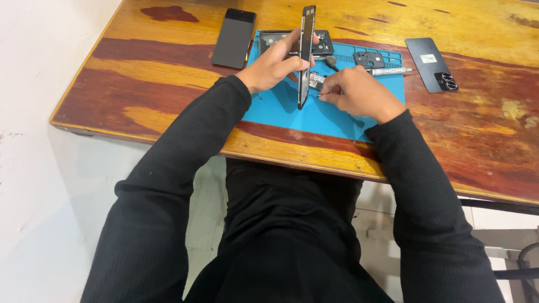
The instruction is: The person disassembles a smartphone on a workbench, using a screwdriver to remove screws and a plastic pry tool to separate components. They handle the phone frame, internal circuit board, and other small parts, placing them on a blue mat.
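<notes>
Opened phone frame (305, 53): held upright on edge over the blue mat (281, 106) by the left hand (275, 64). Small part (316, 82): pinched at the frame's lower end by the closed fingers of the right hand (356, 92). Screwdriver (389, 71) and back cover (431, 64): laid nearby.

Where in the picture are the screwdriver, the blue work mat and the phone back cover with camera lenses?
screwdriver (389, 71), head view, middle of its metal shaft.
blue work mat (281, 106), head view, bare front-left part.
phone back cover (431, 64), head view, centre of its dark panel.
</notes>
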